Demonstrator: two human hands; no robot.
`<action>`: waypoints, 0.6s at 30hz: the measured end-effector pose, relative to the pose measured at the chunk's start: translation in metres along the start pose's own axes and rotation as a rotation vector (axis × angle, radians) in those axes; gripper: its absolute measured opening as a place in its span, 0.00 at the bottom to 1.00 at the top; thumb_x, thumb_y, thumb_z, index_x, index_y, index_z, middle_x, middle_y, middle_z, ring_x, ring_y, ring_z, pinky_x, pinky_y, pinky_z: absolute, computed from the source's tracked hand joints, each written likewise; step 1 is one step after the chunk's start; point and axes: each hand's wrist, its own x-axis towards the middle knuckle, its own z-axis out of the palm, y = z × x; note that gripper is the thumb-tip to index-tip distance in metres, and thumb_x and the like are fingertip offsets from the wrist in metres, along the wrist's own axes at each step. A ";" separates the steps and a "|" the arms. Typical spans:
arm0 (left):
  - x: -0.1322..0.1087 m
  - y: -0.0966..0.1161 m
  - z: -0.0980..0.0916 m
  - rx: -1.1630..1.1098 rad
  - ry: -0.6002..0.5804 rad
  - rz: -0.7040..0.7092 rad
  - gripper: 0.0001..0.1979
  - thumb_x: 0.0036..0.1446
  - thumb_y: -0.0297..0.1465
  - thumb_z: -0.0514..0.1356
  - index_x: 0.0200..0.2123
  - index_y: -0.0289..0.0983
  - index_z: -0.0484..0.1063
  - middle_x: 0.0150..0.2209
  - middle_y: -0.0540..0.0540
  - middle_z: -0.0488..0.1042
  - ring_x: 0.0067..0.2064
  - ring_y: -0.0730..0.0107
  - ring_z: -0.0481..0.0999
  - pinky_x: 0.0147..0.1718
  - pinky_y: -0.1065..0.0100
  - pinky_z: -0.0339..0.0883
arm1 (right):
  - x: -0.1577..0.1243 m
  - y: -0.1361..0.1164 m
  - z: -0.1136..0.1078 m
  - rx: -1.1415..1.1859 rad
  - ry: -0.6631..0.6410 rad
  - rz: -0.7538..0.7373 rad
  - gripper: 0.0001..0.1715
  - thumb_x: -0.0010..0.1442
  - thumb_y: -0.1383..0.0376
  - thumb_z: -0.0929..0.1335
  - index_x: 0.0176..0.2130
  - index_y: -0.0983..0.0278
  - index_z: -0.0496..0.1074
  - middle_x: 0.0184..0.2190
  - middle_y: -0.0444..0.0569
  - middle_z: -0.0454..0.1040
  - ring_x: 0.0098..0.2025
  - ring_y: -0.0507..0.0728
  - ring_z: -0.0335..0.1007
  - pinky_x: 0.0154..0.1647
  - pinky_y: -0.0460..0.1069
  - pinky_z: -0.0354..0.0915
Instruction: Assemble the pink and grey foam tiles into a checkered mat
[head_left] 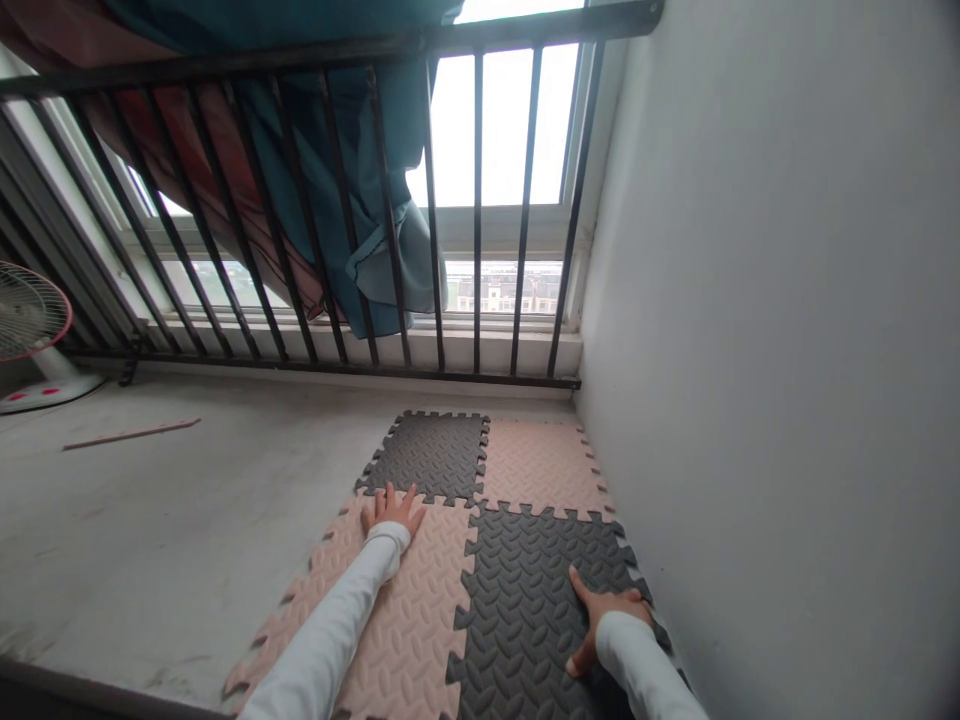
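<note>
My left hand (392, 509) lies with spread fingers on the near pink foam tile (420, 600), its fingertips at the seam with the far dark grey tile (431, 455). On the near dark grey foam tile (525, 610), close to the wall side, my right hand (604, 612) rests with fingers apart. A far pink tile (540, 465) sits beyond it. The tiles have jigsaw edges and a raised pattern, and they lie together in a two-by-two block. Neither hand holds anything.
A plain white wall (772, 350) rises along the right side of the tiles. Black metal railing (480, 200) runs before a window, with teal and red curtains (300, 170) hanging behind it. A fan (34, 320) and a thin stick (131, 435) are on the concrete floor (150, 540) at left.
</note>
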 end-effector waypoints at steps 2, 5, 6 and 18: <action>0.004 -0.003 -0.004 0.041 -0.024 0.057 0.32 0.48 0.49 0.42 0.57 0.46 0.47 0.60 0.42 0.46 0.61 0.57 0.40 0.53 0.47 0.38 | -0.009 -0.002 -0.008 -0.016 -0.031 0.034 0.75 0.14 0.49 0.73 0.58 0.50 0.38 0.50 0.58 0.63 0.54 0.78 0.48 0.40 0.73 0.52; 0.010 -0.008 -0.013 0.126 -0.053 0.121 0.33 0.49 0.48 0.40 0.56 0.38 0.51 0.59 0.39 0.50 0.61 0.59 0.38 0.54 0.49 0.34 | -0.021 -0.006 -0.019 -0.049 -0.067 0.063 0.74 0.17 0.49 0.73 0.58 0.50 0.36 0.51 0.57 0.62 0.55 0.77 0.45 0.42 0.72 0.50; 0.012 -0.010 -0.015 0.138 -0.053 0.110 0.32 0.49 0.48 0.40 0.55 0.39 0.53 0.59 0.39 0.50 0.61 0.59 0.37 0.53 0.47 0.33 | -0.023 -0.007 -0.021 -0.058 -0.072 0.066 0.73 0.18 0.49 0.73 0.58 0.50 0.36 0.51 0.57 0.62 0.55 0.77 0.45 0.43 0.72 0.49; 0.014 -0.051 -0.013 0.021 -0.201 0.012 0.39 0.43 0.52 0.47 0.58 0.46 0.41 0.62 0.43 0.38 0.61 0.55 0.37 0.51 0.44 0.39 | -0.026 -0.007 -0.025 -0.065 -0.072 0.053 0.73 0.18 0.48 0.73 0.58 0.50 0.35 0.51 0.57 0.62 0.55 0.76 0.46 0.46 0.72 0.46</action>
